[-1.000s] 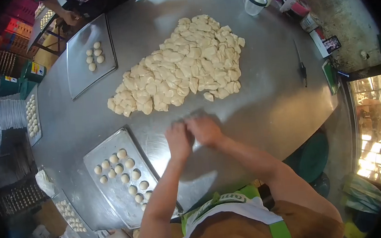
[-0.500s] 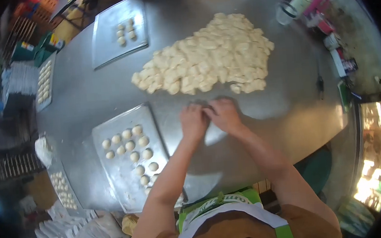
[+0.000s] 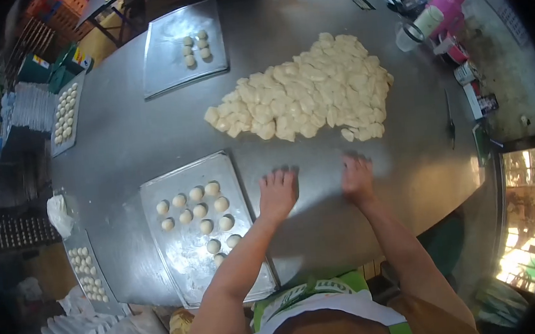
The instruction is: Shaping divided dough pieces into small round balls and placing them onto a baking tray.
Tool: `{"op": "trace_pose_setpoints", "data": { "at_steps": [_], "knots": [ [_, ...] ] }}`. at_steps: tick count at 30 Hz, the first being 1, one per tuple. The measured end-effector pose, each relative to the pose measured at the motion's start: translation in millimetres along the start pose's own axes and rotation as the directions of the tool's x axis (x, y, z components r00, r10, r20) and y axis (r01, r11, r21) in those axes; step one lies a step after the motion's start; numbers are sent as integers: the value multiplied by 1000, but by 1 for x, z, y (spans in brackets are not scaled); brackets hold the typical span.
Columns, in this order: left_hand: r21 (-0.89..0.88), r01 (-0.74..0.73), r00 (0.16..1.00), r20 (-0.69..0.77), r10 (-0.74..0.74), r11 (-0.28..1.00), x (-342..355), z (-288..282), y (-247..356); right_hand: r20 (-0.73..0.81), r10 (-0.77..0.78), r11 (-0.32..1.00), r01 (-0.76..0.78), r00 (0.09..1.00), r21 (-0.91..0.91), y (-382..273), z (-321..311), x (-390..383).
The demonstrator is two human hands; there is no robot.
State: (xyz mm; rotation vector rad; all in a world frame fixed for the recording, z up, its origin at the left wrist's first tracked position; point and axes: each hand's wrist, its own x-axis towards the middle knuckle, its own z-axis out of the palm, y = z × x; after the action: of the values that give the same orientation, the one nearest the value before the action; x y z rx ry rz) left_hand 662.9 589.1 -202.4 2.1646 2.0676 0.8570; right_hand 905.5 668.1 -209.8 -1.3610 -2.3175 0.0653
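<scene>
My left hand (image 3: 278, 196) rests on the steel table (image 3: 324, 232), palm down with its fingers curled under, just right of a metal tray (image 3: 183, 257) with rows of round dough balls (image 3: 200, 210). My right hand (image 3: 358, 182) is likewise curled down on the steel, a forearm's width to the right. Whatever lies under either palm is hidden. Beyond both hands spreads a large heap of cut, pale dough pieces (image 3: 312, 90). One small dough piece (image 3: 347, 135) sits at the heap's front edge, nearest my right hand.
A second tray (image 3: 162, 58) with several dough balls lies at the far left. Narrower trays of dough balls (image 3: 65, 120) line the left edge. A knife (image 3: 450, 122) lies on the right; a pink jug (image 3: 450, 4) and cans (image 3: 465, 73) stand along that edge.
My hands, close together before, have moved apart: the right one went to the right, the left stayed near the tray. The whole view has shifted slightly.
</scene>
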Motion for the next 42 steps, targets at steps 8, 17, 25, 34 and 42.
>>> {"op": "trace_pose_setpoints", "data": {
  "at_steps": [8, 17, 25, 34, 42],
  "knots": [
    [-143, -17, 985, 167, 41, 990, -38, 7, 28, 201, -100, 992, 83, 974, 93, -31, 7, -29],
    [63, 176, 983, 40, -179, 982, 50, 19, 14, 285, -54, 959, -30, 957, 281, -35, 12, 67],
    [61, -34, 997, 70, 29, 998, -8, -5, -8, 205, -282, 923, 207, 937, 323, -4, 18, 23],
    [-209, 99, 994, 56, -89, 973, 16, 18, 9, 186, 16, 940, -78, 982, 331, -59, 11, 49],
    [-544, 325, 946, 188, -264, 774, -116, -134, -25, 263, 10, 915, -115, 965, 387, -131, 2, 14]
  ]
}}
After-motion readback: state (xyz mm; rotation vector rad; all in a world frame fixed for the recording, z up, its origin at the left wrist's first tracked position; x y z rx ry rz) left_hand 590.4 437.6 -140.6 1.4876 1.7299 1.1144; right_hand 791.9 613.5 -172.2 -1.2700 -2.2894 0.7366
